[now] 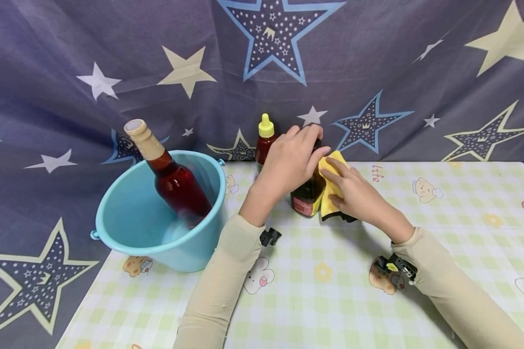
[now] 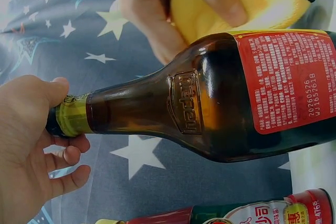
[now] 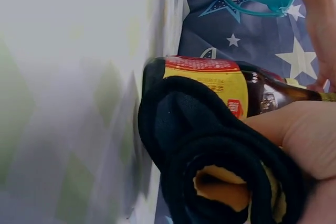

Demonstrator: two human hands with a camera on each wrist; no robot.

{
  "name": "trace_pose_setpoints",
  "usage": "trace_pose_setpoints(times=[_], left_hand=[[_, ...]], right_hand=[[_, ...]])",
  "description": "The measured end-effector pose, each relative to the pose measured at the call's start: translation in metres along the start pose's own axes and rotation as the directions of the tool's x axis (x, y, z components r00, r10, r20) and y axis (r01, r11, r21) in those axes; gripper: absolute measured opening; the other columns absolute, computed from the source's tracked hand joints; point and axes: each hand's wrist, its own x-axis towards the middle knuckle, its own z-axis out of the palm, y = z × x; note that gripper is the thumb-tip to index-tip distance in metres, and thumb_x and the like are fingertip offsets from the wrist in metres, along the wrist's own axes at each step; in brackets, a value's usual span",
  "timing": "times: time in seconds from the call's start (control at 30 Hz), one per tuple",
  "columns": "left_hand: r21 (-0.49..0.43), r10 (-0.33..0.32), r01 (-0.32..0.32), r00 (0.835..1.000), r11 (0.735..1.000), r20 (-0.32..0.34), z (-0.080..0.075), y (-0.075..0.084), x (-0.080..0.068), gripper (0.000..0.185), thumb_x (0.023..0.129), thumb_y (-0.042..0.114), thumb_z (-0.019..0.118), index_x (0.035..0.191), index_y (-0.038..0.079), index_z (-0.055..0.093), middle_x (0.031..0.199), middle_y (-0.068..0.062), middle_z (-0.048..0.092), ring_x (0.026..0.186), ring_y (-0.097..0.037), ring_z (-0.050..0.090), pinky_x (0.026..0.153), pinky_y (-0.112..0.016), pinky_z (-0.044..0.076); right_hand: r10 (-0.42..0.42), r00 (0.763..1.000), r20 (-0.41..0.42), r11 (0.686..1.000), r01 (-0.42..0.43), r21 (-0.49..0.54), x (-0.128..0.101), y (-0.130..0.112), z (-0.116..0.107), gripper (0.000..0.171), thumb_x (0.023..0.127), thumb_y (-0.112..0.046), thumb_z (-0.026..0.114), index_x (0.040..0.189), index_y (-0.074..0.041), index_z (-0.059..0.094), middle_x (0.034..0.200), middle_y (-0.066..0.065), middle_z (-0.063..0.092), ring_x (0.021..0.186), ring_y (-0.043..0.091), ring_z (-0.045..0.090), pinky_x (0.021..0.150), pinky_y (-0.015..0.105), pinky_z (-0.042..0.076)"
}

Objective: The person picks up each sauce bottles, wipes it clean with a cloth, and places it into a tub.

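A dark glass sauce bottle (image 1: pixel 304 203) with a red and yellow label stands upright on the table. My left hand (image 1: pixel 288 157) grips it at the top; in the left wrist view, thumb and fingers close round the yellow-banded neck just at the cap. On its right side, my right hand (image 1: pixel 360 196) holds a yellow cloth (image 1: pixel 327 207) against the glass. The cloth's dark underside and black edging (image 3: pixel 178 111) show in the right wrist view, folded over near the label. Behind my left hand stands a red sauce bottle (image 1: pixel 265 143) with a yellow pointed cap, partly covered.
To the left, a light blue bucket (image 1: pixel 188 252) holds a tall bottle of red liquid (image 1: pixel 181 186), leaning with its neck above the rim. A checked tablecloth (image 1: pixel 297 300) covers the table. A star-patterned curtain (image 1: pixel 358 58) hangs along the back edge.
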Motion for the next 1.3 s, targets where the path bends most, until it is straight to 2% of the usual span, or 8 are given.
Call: trace_pose_setpoints(times=[0.13, 0.23, 0.33, 0.5, 0.63, 0.87, 1.03, 1.3], left_hand=[[-0.009, -0.002, 0.002, 1.0, 1.0, 0.008, -0.001, -0.001, 0.0, 0.035, 0.107, 0.041, 0.047, 0.124, 0.012, 0.055, 0.11, 0.0, 0.069, 0.092, -0.022, 0.057, 0.078, -0.031, 0.048], [-0.018, 0.003, -0.003, 1.0, 1.0, 0.011, -0.001, -0.001, 0.0, 0.035, 0.107, 0.041, 0.047, 0.124, 0.011, 0.055, 0.109, 0.0, 0.069, 0.091, -0.022, 0.056, 0.077, -0.031, 0.047], [-0.021, 0.009, -0.009, 1.0, 1.0, 0.009, -0.002, -0.001, 0.0, 0.035, 0.107, 0.041, 0.047, 0.124, 0.011, 0.055, 0.109, 0.0, 0.069, 0.09, -0.022, 0.056, 0.076, -0.031, 0.047], [-0.02, 0.009, -0.009, 1.0, 1.0, 0.006, -0.002, -0.001, 0.001, 0.034, 0.108, 0.04, 0.047, 0.125, 0.011, 0.055, 0.11, 0.0, 0.069, 0.091, -0.022, 0.057, 0.077, -0.031, 0.047], [-0.025, -0.006, 0.006, 1.0, 1.0, 0.02, -0.002, 0.0, 0.0, 0.035, 0.108, 0.041, 0.046, 0.125, 0.012, 0.055, 0.112, 0.0, 0.069, 0.093, -0.021, 0.058, 0.077, -0.031, 0.049], [-0.004, -0.051, 0.051, 0.998, 0.999, 0.043, -0.003, 0.001, 0.0, 0.038, 0.108, 0.044, 0.045, 0.131, 0.014, 0.053, 0.119, 0.003, 0.069, 0.095, -0.018, 0.061, 0.076, -0.03, 0.05], [0.033, -0.066, 0.065, 0.997, 0.997, 0.044, -0.001, 0.002, -0.001, 0.04, 0.107, 0.046, 0.045, 0.131, 0.015, 0.053, 0.118, 0.002, 0.067, 0.096, -0.018, 0.061, 0.075, -0.031, 0.051], [0.038, -0.065, 0.062, 0.994, 0.997, 0.088, 0.002, 0.006, -0.001, 0.04, 0.11, 0.041, 0.04, 0.134, 0.012, 0.05, 0.119, -0.001, 0.063, 0.1, -0.02, 0.058, 0.075, -0.027, 0.051]], right_hand=[[0.049, 0.992, 0.113, 0.995, -0.057, 0.077, 0.001, 0.007, 0.006, 0.055, 0.086, 0.001, 0.074, 0.137, 0.013, 0.055, 0.154, 0.035, 0.038, 0.129, 0.054, 0.051, 0.103, 0.059, 0.045], [0.083, 0.975, 0.207, 0.982, -0.115, 0.152, 0.001, 0.011, 0.01, 0.05, 0.088, -0.001, 0.074, 0.133, 0.014, 0.058, 0.156, 0.035, 0.035, 0.137, 0.053, 0.045, 0.1, 0.054, 0.048], [0.097, 0.963, 0.253, 0.969, -0.149, 0.199, 0.002, 0.014, 0.012, 0.048, 0.089, -0.002, 0.073, 0.133, 0.013, 0.059, 0.158, 0.034, 0.033, 0.139, 0.052, 0.043, 0.091, 0.049, 0.047], [0.101, 0.961, 0.258, 0.966, -0.157, 0.206, 0.002, 0.016, 0.012, 0.049, 0.09, -0.003, 0.073, 0.134, 0.013, 0.058, 0.158, 0.034, 0.032, 0.14, 0.053, 0.041, 0.089, 0.048, 0.047], [0.101, 0.96, 0.263, 0.967, -0.157, 0.2, 0.001, 0.015, 0.012, 0.045, 0.09, -0.005, 0.074, 0.13, 0.012, 0.061, 0.159, 0.035, 0.031, 0.134, 0.052, 0.048, 0.085, 0.046, 0.045], [0.1, 0.957, 0.274, 0.964, -0.162, 0.212, -0.001, 0.016, 0.013, 0.052, 0.092, -0.01, 0.073, 0.138, 0.009, 0.057, 0.16, 0.034, 0.029, 0.141, 0.055, 0.039, 0.104, 0.059, 0.045], [0.101, 0.954, 0.282, 0.965, -0.164, 0.207, -0.002, 0.017, 0.013, 0.055, 0.093, -0.013, 0.073, 0.14, 0.008, 0.055, 0.16, 0.034, 0.028, 0.141, 0.054, 0.039, 0.106, 0.061, 0.044], [0.132, 0.946, 0.296, 0.968, -0.187, 0.166, -0.002, 0.016, 0.014, 0.06, 0.093, -0.022, 0.075, 0.143, 0.003, 0.054, 0.162, 0.032, 0.026, 0.14, 0.058, 0.037, 0.104, 0.063, 0.043]])
